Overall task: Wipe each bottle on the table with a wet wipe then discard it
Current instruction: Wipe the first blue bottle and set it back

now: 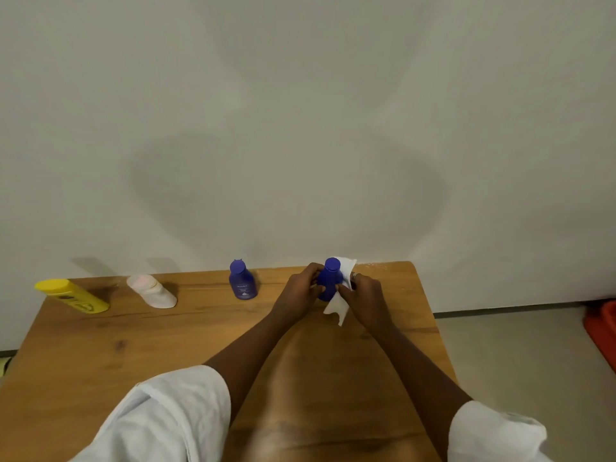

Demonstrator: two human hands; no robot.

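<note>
A blue bottle stands upright near the far right of the wooden table. My left hand grips its left side. My right hand presses a white wet wipe against the bottle's right side; the wipe wraps behind the cap and hangs down in front. A second blue bottle stands to the left, untouched. Further left stand a white bottle and a yellow bottle, both along the table's far edge.
A pale wall rises right behind the table's far edge. A red container sits on the floor at the right. My white sleeves fill the lower corners.
</note>
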